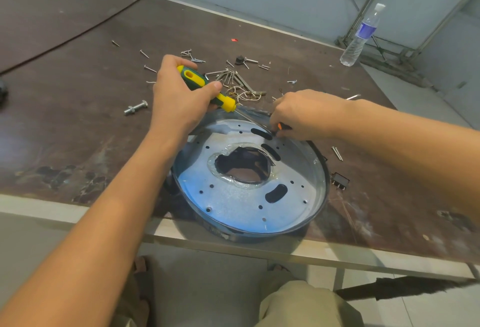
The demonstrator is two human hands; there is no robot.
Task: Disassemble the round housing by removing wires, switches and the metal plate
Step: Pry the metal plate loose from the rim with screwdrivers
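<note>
Left hand grips screwdriver at housing's far rim; right hand pinches small orange part there.

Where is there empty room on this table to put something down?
Biggest bare patch: the table left of the bolt, out to the left edge. Another lies between the hex keys and the water bottle. Crowded: just behind the round housing, where screws and hex keys lie scattered.
</note>
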